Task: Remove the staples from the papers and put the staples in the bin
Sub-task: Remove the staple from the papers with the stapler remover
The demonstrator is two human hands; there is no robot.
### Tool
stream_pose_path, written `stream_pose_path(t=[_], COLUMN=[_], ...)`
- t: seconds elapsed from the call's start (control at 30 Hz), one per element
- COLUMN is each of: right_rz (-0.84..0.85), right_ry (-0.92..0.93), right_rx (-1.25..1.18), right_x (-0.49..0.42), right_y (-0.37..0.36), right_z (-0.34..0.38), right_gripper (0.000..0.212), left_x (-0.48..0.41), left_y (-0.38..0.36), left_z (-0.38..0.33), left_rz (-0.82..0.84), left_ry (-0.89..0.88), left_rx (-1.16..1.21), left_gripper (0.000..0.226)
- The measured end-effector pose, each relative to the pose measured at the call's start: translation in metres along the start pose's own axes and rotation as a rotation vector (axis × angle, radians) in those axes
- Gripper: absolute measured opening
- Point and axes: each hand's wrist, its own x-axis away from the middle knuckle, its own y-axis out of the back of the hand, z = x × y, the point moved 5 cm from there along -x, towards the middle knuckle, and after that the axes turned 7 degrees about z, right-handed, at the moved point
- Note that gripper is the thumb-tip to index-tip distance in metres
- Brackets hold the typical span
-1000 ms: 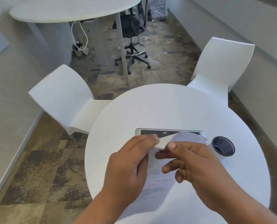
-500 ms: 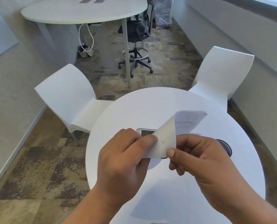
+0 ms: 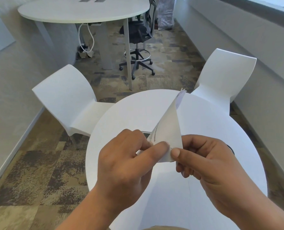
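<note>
Stapled white papers [image 3: 168, 128] are held up above the round white table [image 3: 129, 117], their top corner pointing away from me. My left hand [image 3: 128, 165] pinches the lower corner from the left, thumb and forefinger closed on the sheets. My right hand [image 3: 209, 163] pinches the same corner from the right, its thumb tip almost touching the left thumb. A tiny glint of the staple [image 3: 171, 148] shows between the two thumbs. The small dark bin [image 3: 231, 149] is almost hidden behind my right hand. A flat device [image 3: 146, 133] lies on the table behind the papers, mostly covered.
Two white chairs stand at the table, one on the left [image 3: 68, 100] and one at the back right [image 3: 220, 77]. Beyond are a larger white table [image 3: 83, 12] and a black office stool [image 3: 138, 47]. A wall ledge runs along the right.
The papers came up off the table and now stand nearly upright. Both hands rose with them and closed in on the stapled corner. The view tilted up, hiding the bin.
</note>
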Motion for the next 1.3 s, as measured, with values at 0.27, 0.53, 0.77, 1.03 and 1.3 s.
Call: stream_pose_path(t=[0.27,0.53,0.77,1.03,1.3], right_rz=[-0.002,0.016,-0.032,-0.055,-0.023], right_ry=[0.005,-0.040,-0.065,-0.057,-0.017], right_rx=[-0.010,-0.002,0.074,0.030,-0.035], right_x=[0.0003,0.0015,0.0025,0.0038,0.0066], right_y=[-0.0001,-0.0008,-0.0002,0.0013,0.0009], right_z=[-0.0027,-0.0066,-0.0061,-0.0072,-0.0073], right_gripper=[0.013,0.015,0.013,0.020,0.019], left_x=[-0.0026,-0.0018,-0.0010,0.0012,0.0021], left_y=[0.0011,0.0025,0.0028,0.0028,-0.0005], left_z=[-0.0010,-0.0033,-0.0057,-0.0023,-0.0001], left_rz=[0.039,0.010,0.020,-0.001,0.024], left_ry=[-0.009,-0.007,0.017,0.042,0.090], left_rx=[-0.026,-0.014,0.007,0.014,0.124], left_gripper=[0.028,0.028,0.029,0.020,0.015])
